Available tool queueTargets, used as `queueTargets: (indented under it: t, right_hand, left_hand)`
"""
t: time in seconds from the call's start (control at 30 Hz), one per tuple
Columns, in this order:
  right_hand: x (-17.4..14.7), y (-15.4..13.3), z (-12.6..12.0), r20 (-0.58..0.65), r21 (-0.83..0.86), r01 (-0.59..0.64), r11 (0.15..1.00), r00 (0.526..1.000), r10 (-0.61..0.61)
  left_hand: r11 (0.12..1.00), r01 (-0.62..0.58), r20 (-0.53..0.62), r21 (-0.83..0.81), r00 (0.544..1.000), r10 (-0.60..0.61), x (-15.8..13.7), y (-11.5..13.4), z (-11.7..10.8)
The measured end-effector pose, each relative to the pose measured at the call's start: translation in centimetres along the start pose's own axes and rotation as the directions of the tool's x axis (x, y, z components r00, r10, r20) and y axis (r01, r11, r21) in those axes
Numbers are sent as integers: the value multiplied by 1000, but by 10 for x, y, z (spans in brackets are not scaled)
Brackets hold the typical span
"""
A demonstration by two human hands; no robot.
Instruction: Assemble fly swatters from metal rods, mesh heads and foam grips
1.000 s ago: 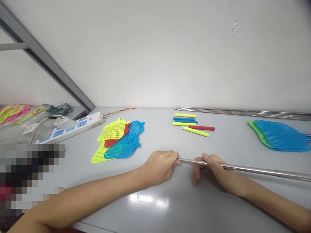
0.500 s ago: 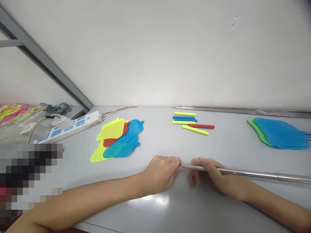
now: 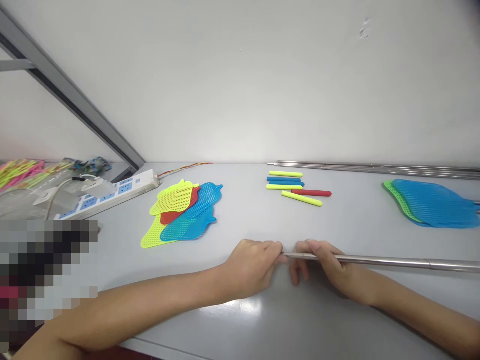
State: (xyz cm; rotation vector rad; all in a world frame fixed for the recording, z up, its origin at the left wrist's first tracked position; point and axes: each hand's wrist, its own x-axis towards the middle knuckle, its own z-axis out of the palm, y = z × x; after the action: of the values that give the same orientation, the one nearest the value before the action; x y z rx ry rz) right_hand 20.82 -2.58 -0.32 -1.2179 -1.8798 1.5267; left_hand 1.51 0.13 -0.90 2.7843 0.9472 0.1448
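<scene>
A telescopic metal rod (image 3: 390, 261) runs from the middle of the table out past the right edge of the view, thicker toward the right. My left hand (image 3: 255, 267) is closed around its thin left end, which the fingers hide. My right hand (image 3: 326, 265) grips the rod a little further right, between thumb and fingers, with the lower fingers hanging loose. Beyond my hands lie several plastic handle sleeves (image 3: 287, 183), yellow, blue and red. To the left rests a loose pile of perforated fly swatter heads (image 3: 185, 210) in yellow, red and blue.
Blue and green swatter heads (image 3: 435, 204) lie on the right. Several thin metal rods (image 3: 375, 169) line the wall. A white power strip (image 3: 112, 197) with plugs sits at the left, beside plastic bags of coloured pieces (image 3: 26, 175) and a slanted metal frame (image 3: 75, 95).
My left hand has shifted very slightly to the right. Both hands keep their hold on the rod, and the things on the table lie as before.
</scene>
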Motion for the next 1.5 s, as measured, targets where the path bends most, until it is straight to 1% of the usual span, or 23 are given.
queueTargets:
  t: [0.13,0.37,0.5,0.63,0.7,0.77,0.87,1.0,1.2,1.33,1.5]
  right_hand:
    - [0,0,1,-6,-55,-19,998,1000,19]
    - [-2,1,4,-11,-120,-3,993,1000,2]
    - [-2,0,5,-14,-143,3,990,1000,-5]
    - [0,-4,5,3,-156,34,987,999,-33]
    - [1,-4,5,10,-156,50,987,999,-49]
    - [2,-4,4,-11,-140,59,988,998,-61]
    - [5,1,4,-98,-34,41,999,994,-44]
    - [7,6,4,-209,145,36,989,978,-5]
    - [9,17,3,-405,278,88,957,913,34]
    - [11,24,4,-457,414,163,896,888,50]
    - [12,18,3,-493,587,332,738,870,0]
  left_hand:
    - [1000,3,46,-30,999,-2,1,2,1]
    - [981,4,109,-192,994,17,0,9,0]
    - [972,-1,97,-236,995,25,0,10,-1]
    - [961,-30,74,-274,996,53,-1,9,-2]
    - [964,-28,65,-264,997,47,0,8,-2]
    - [973,-14,50,-229,998,26,0,6,-3]
    - [980,3,24,-201,1000,2,2,5,-3]
    - [960,28,6,-278,1000,-27,4,4,-4]
    - [932,24,-5,-361,1000,-27,6,3,-6]
    - [935,36,24,-354,999,-29,5,2,-7]
    - [952,28,21,-303,1000,-23,3,4,-8]
